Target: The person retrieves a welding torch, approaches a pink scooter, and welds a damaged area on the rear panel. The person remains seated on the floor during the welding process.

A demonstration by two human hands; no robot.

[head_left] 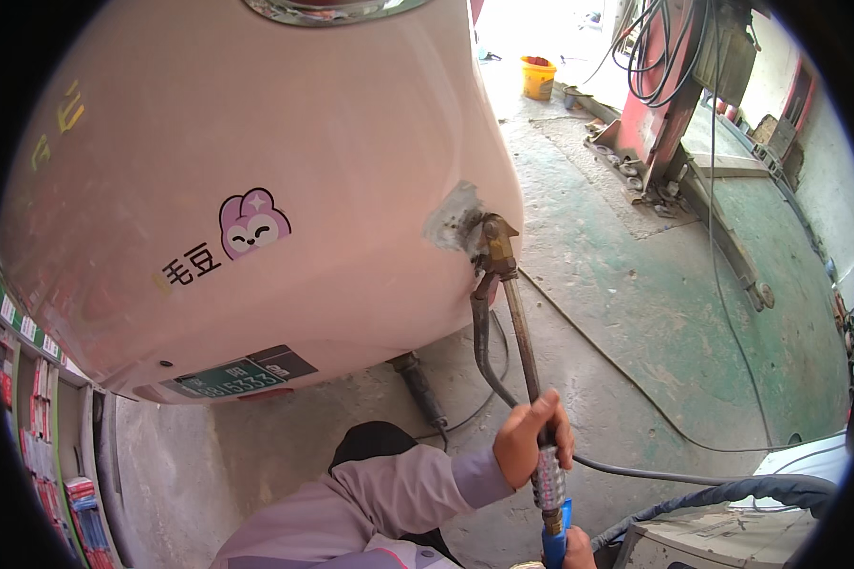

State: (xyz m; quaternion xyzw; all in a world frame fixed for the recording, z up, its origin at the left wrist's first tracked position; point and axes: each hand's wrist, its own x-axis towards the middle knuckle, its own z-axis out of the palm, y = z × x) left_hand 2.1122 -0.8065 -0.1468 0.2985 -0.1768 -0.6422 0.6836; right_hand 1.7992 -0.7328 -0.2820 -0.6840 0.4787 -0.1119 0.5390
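Note:
The pink car body panel fills the upper left, with a scraped, bare-metal patch near its rounded corner. Against that patch rests the brass-coloured head of a slide hammer; whether it is fixed there I cannot tell. My left hand wraps around the shaft at the top of the knurled sliding weight, thumb pointing up along it. Lower down, my right hand is closed on the blue handle, partly cut off by the frame's lower edge. A thick black cable runs from the head behind my left hand.
A dark power tool is under the car's edge, its cord on the floor. A pale machine stands at lower right. Hoses cross the green-grey floor. Farther off are a red post and yellow bucket; shelves line the left.

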